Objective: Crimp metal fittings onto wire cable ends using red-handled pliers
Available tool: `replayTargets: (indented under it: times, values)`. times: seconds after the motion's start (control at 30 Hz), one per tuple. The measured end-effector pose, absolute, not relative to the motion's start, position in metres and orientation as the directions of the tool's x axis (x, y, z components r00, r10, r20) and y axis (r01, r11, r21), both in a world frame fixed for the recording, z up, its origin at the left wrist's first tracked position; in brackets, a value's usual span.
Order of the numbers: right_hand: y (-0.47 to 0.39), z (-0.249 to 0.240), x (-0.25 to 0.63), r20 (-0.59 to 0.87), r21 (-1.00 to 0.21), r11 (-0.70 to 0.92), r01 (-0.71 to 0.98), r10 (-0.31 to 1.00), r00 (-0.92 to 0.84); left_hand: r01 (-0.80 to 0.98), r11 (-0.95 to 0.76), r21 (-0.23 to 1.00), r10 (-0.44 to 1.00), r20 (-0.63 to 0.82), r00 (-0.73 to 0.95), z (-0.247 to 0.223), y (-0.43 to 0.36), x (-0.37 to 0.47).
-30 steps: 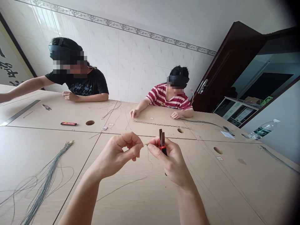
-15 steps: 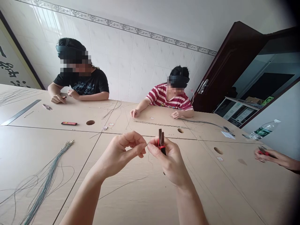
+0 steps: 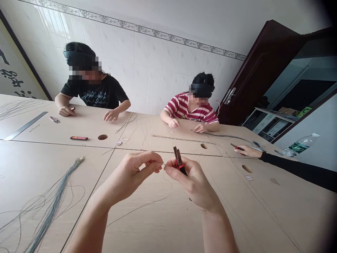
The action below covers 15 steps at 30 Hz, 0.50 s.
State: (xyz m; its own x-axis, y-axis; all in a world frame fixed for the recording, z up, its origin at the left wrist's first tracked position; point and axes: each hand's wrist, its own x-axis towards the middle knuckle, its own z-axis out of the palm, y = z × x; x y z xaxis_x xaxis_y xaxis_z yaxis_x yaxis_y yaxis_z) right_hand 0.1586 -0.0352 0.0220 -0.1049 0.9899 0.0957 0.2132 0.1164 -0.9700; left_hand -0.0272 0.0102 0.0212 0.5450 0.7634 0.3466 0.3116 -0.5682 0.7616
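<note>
Above the middle of the table, my left hand point(image 3: 139, 172) pinches a thin cord point(image 3: 167, 181) between thumb and forefinger. Close beside it, with a small gap between the fingertips, my right hand point(image 3: 191, 179) pinches the same cord and also holds red-and-black pliers point(image 3: 179, 161) in its palm, jaws pointing up. The cord's fine end dangles below the fingertips. Another thin strand point(image 3: 137, 210) lies on the table beneath my hands. A bundle of grey-green cords point(image 3: 56, 200) with pale tips rests at the left.
Two people sit across the table point(image 3: 147, 228). A co-worker's sleeved arm point(image 3: 295, 168) reaches in from the right with pliers. A metal ruler point(image 3: 26, 125), a red-and-black box point(image 3: 79, 138), loose cords, a bottle point(image 3: 301, 144) and round table holes point(image 3: 246, 169) are around.
My fingertips have parted slightly, and the pliers tilt more to the left. The co-worker's arm at right reaches further in. The person in black has moved one hand forward over the table.
</note>
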Motion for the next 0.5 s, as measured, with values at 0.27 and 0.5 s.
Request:
replayTargets:
  times: [0.27, 0.5]
  values:
    - [-0.0338, 0.0198, 0.1617, 0.082, -0.973, 0.102, 0.205, 0.991, -0.103, 0.334, -0.587, 0.738, 0.745, 0.33, 0.58, 0.0207, 0.0103, -0.0265]
    - [-0.0341, 0.0198, 0.1618, 0.081, -0.97, 0.1, 0.223, 0.992, -0.092, 0.359, -0.596, 0.718, 0.741, 0.321, 0.589, 0.0199, 0.0093, -0.0272]
